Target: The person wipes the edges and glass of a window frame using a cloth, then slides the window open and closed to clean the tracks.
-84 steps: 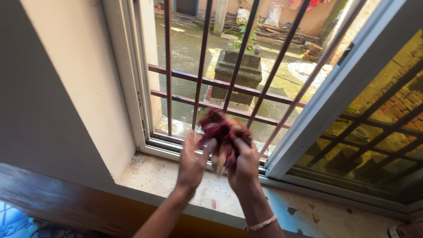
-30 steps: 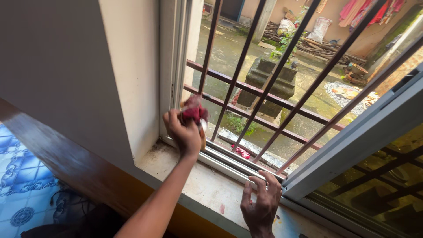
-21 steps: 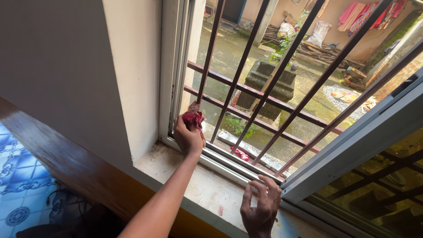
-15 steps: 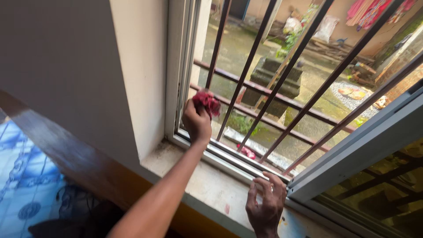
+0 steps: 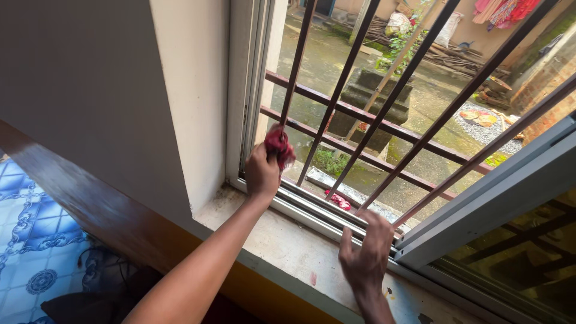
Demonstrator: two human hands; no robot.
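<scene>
My left hand (image 5: 261, 173) is closed around a crumpled dark red cloth (image 5: 279, 146) and presses it against the leftmost upright bar (image 5: 298, 57) of the brown window grille, just above the bottom track. My right hand (image 5: 366, 251) rests with fingers spread on the window's bottom track (image 5: 312, 211), beside the corner of the open sliding sash (image 5: 480, 198). It holds nothing. Both arms reach up from the lower edge of the view.
A stained stone sill (image 5: 288, 252) runs under the track. A white window frame (image 5: 243, 90) and grey wall (image 5: 90, 90) stand at the left. Below are a wooden ledge (image 5: 78, 198) and blue patterned floor tiles (image 5: 30, 252). A small red scrap (image 5: 339, 201) lies outside the bars.
Both hands held the cloth together 2.8 s ago. Since then my right hand dropped to the track, and my left hand carried the cloth to the leftmost bar and moved it up and down.
</scene>
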